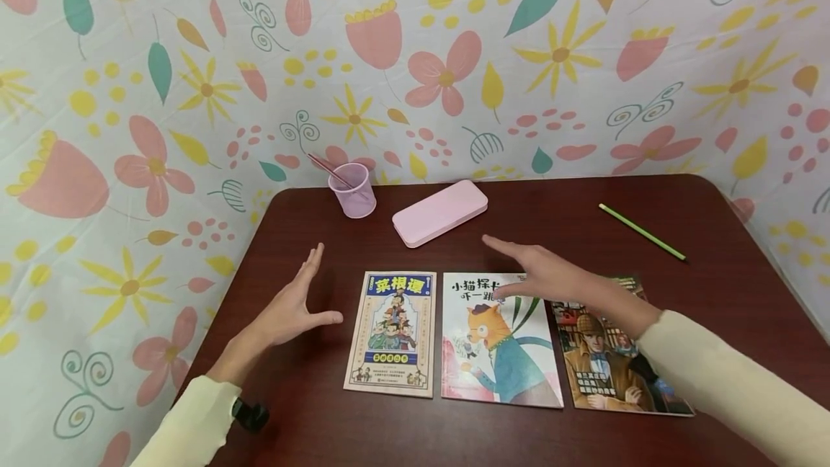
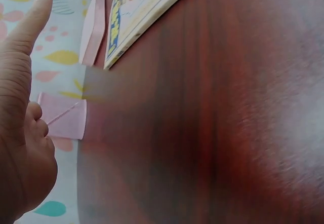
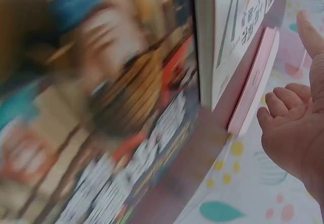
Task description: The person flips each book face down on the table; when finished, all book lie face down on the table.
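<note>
Both hands are held open, fingers spread, nothing gripped — the left hand (image 1: 295, 308) beside the yellow book (image 1: 392, 334), the right hand (image 1: 551, 276) over the cat book (image 1: 498, 341), part of whose title is hidden; the detective book (image 1: 616, 362) is blurred in the right wrist view.

Lying flat and closed toward the back of a dark brown table (image 1: 713, 222): a pink pencil case (image 1: 439, 212), set at a slant. Just left of the case, standing upright: a translucent pink cup (image 1: 353, 191) with a thin pink stick (image 1: 329, 171) leaning out of it. Well to the right of the case, lying alone at a slant: a green pencil (image 1: 641, 231). Behind the case, hung as a backdrop: a floral cloth (image 1: 194, 56) with pink, yellow and teal shapes.
</note>
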Demonstrator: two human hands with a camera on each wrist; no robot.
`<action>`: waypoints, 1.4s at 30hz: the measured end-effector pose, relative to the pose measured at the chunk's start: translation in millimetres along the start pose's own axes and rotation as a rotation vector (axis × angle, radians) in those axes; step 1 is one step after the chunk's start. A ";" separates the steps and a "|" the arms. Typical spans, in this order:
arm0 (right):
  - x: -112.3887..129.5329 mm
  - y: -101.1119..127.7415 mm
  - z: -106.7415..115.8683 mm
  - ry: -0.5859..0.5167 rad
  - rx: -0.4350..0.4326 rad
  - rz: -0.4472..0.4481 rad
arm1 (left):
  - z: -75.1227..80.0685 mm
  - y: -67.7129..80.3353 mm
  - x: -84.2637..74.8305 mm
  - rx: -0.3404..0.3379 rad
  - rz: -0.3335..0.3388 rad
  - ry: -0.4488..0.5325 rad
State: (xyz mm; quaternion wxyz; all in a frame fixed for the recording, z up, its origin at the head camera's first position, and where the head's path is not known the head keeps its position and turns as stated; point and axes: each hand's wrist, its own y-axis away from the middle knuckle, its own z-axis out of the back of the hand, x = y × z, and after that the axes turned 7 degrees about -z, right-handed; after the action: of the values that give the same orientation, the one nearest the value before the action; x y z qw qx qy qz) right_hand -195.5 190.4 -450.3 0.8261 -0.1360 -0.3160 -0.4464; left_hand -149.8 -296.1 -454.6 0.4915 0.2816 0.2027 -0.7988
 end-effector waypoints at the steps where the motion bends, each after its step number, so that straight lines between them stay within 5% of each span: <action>1: 2.0 -6.4 -3.1 -0.008 0.017 0.004 | -2.2 1.2 -0.5 0.004 0.001 -0.002; 9: 15.2 -50.2 -28.9 -0.083 0.162 0.043 | -19.3 9.4 -3.7 0.057 -0.034 -0.019; 20: 32.6 -84.7 -59.2 -0.054 0.188 0.103 | -51.4 20.9 -6.4 0.206 -0.036 -0.054; 42: 34.3 -96.4 -69.0 -0.034 0.129 0.110 | -66.8 32.9 -11.3 0.239 -0.114 -0.127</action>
State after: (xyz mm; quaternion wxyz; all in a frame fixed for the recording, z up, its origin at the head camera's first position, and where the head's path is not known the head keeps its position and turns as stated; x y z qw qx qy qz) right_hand -233.5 78.7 -486.4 0.8509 -0.1071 -0.3502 -0.3766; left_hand -99.4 -262.7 -499.6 0.4203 0.2750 0.0904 -0.8600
